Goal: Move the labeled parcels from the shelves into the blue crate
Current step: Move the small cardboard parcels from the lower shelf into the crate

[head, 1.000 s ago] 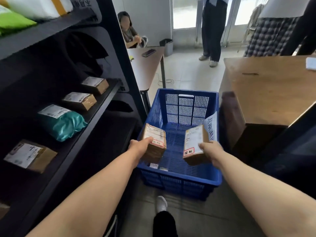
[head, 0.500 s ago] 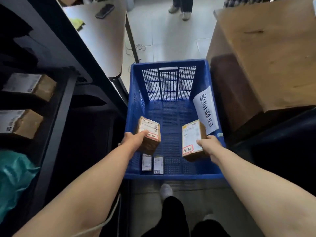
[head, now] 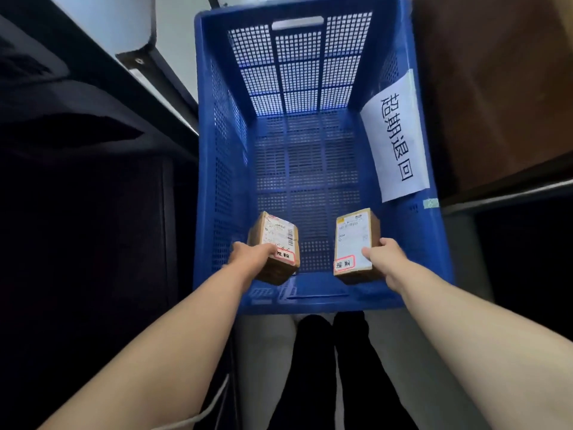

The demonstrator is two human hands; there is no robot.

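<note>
The blue crate (head: 313, 301) stands on the floor straight below me, its mesh bottom mostly bare. My left hand (head: 251, 257) grips a small brown cardboard parcel (head: 279, 243) with a white label and a red-edged sticker, held low inside the crate near its front left. My right hand (head: 386, 259) grips a second labeled brown parcel (head: 353, 243), also low inside the crate at the front right. Both parcels are tilted with their labels facing up. Whether they touch the crate bottom I cannot tell.
A white paper sign (head: 397, 135) with black characters hangs on the crate's right wall. Dark shelving (head: 77, 150) fills the left side. A brown wooden cabinet (head: 496, 88) stands to the right. My dark-trousered legs (head: 325, 367) are below the crate's front edge.
My view has tipped down and closer over the crate, so the shelf parcels have left the view. Both hands have lowered their parcels deeper into the crate.
</note>
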